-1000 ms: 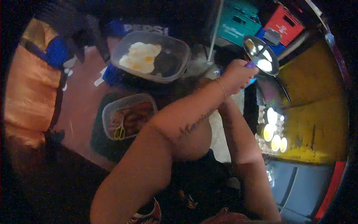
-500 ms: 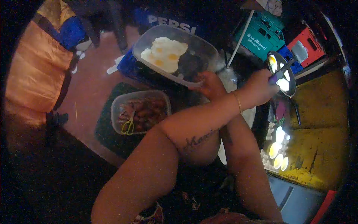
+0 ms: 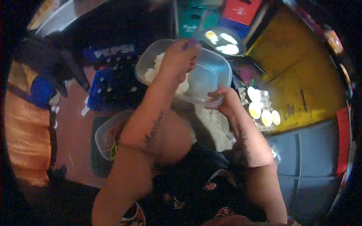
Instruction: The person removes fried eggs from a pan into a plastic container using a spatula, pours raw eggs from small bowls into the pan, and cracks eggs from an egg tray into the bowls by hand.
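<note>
My left hand (image 3: pixel 176 62) is closed around the purple handle of a turner (image 3: pixel 191 42), whose greyish blade reaches up beside the pan and is blurred. That hand is above a clear plastic container (image 3: pixel 212 71), covering part of the fried eggs (image 3: pixel 151 73) at its left side. My right hand (image 3: pixel 225 101) grips the container's near right rim, thumb inside and fingers underneath. Just beyond the container, a frying pan (image 3: pixel 241 49) holds more fried eggs (image 3: pixel 227 49), one with a yellow yolk.
An egg tray (image 3: pixel 265 98) with several brightly lit eggs stands at right, by a yellow panel (image 3: pixel 301 79). A blue Pepsi crate (image 3: pixel 100 88) lies left. Partly behind my left arm is a tub of reddish food (image 3: pixel 105 137). Green (image 3: pixel 196 22) and red crates (image 3: pixel 241 11) stand behind the pan.
The view has turned to the right. My left hand with the turner has drawn back from over the pan to above the container. My right hand has brought the container closer to the pan.
</note>
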Demonstrator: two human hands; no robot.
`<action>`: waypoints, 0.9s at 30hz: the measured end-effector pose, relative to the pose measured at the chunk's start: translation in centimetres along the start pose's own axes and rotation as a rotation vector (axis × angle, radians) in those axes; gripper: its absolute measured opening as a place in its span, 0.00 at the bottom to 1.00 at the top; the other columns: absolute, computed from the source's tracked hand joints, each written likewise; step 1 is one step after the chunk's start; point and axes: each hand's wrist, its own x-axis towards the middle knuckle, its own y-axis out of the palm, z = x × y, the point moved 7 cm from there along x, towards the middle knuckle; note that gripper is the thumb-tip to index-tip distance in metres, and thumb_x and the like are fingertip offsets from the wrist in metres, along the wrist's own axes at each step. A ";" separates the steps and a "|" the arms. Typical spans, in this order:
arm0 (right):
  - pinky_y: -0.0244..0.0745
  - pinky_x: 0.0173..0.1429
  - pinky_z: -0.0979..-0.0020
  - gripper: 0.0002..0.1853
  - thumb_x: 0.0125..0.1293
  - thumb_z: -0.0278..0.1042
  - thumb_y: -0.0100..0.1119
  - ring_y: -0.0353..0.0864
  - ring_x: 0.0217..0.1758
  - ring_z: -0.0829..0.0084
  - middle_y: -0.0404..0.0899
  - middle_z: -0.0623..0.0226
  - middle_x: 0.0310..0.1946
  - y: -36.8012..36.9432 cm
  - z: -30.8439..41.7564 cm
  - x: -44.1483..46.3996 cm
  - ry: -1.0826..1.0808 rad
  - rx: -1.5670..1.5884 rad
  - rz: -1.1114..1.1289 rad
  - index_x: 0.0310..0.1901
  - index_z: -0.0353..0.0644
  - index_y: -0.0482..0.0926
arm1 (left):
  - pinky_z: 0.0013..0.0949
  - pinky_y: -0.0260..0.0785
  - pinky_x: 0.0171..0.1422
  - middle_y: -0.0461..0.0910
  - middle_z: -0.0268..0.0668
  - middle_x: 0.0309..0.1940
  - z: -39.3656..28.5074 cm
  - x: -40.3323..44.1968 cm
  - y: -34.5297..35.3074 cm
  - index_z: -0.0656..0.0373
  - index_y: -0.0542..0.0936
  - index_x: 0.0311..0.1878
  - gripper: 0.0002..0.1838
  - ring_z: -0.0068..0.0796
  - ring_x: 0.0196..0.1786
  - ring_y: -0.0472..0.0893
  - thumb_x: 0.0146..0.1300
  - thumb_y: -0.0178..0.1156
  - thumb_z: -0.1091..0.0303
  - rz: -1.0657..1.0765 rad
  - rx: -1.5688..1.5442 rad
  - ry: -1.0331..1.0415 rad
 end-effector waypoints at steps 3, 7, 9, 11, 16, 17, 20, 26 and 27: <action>0.75 0.30 0.56 0.21 0.48 0.28 0.50 0.77 0.34 0.51 0.72 0.50 0.39 -7.0 0.4 -3.0 -0.006 0.121 0.048 0.48 0.32 0.69 | 0.23 0.57 0.20 0.72 0.28 0.23 0.7 0.6 1.1 0.58 0.77 0.42 0.08 0.15 0.21 0.67 0.65 0.59 0.66 -0.014 0.031 0.049; 0.77 0.30 0.52 0.29 0.47 0.28 0.52 0.77 0.35 0.48 0.72 0.46 0.42 -14.5 0.7 -9.8 -0.024 0.267 -0.149 0.55 0.35 0.63 | 0.24 0.58 0.20 0.71 0.29 0.22 3.1 1.6 3.2 0.59 0.78 0.37 0.08 0.18 0.21 0.68 0.66 0.56 0.65 0.002 0.180 -0.145; 0.79 0.32 0.48 0.32 0.47 0.29 0.53 0.78 0.36 0.46 0.72 0.45 0.44 -18.0 0.1 -12.5 -0.055 0.295 -0.227 0.59 0.36 0.61 | 0.36 0.67 0.25 0.79 0.40 0.25 6.9 5.1 1.9 0.61 0.80 0.36 0.11 0.34 0.25 0.78 0.65 0.54 0.64 0.071 0.363 -0.206; 0.81 0.36 0.44 0.35 0.47 0.30 0.53 0.79 0.38 0.44 0.72 0.44 0.45 -21.0 -0.4 -14.7 -0.085 0.296 -0.275 0.62 0.37 0.59 | 0.44 0.71 0.34 0.81 0.50 0.32 5.9 7.6 1.4 0.63 0.81 0.39 0.12 0.47 0.33 0.81 0.63 0.54 0.64 -0.019 0.835 0.138; 0.79 0.26 0.56 0.20 0.50 0.31 0.53 0.79 0.28 0.50 0.73 0.50 0.35 -24.4 -2.2 -18.0 -0.098 0.379 -0.338 0.43 0.26 0.68 | 0.50 0.72 0.54 0.81 0.59 0.43 2.6 8.8 4.9 0.66 0.82 0.42 0.16 0.59 0.50 0.80 0.58 0.55 0.64 -0.033 1.315 0.156; 0.78 0.25 0.56 0.19 0.50 0.31 0.53 0.78 0.27 0.50 0.73 0.50 0.33 -24.7 -2.2 -18.6 -0.098 0.406 -0.339 0.42 0.26 0.69 | 0.50 0.72 0.55 0.81 0.58 0.44 2.1 8.9 5.5 0.66 0.82 0.44 0.16 0.57 0.51 0.80 0.58 0.56 0.65 -0.066 1.361 0.137; 0.76 0.22 0.58 0.17 0.50 0.31 0.54 0.78 0.25 0.52 0.74 0.51 0.32 -25.9 -2.3 -19.9 -0.143 0.442 -0.359 0.40 0.27 0.71 | 0.48 0.72 0.57 0.81 0.56 0.47 2.2 10.4 7.1 0.64 0.83 0.46 0.16 0.54 0.53 0.81 0.58 0.56 0.67 0.007 1.532 0.161; 0.73 0.19 0.61 0.17 0.49 0.30 0.56 0.78 0.25 0.53 0.75 0.51 0.31 -27.2 -2.5 -22.2 -0.193 0.480 -0.541 0.39 0.27 0.72 | 0.46 0.73 0.58 0.81 0.52 0.50 3.1 12.9 9.2 0.60 0.84 0.47 0.16 0.51 0.54 0.81 0.59 0.55 0.68 0.065 1.731 0.082; 0.73 0.18 0.62 0.17 0.49 0.30 0.56 0.78 0.25 0.53 0.74 0.50 0.31 -27.3 -2.5 -22.4 -0.198 0.486 -0.560 0.39 0.27 0.71 | 0.46 0.73 0.59 0.81 0.51 0.51 3.0 12.9 9.6 0.60 0.84 0.48 0.16 0.50 0.54 0.81 0.60 0.54 0.68 0.099 1.733 0.063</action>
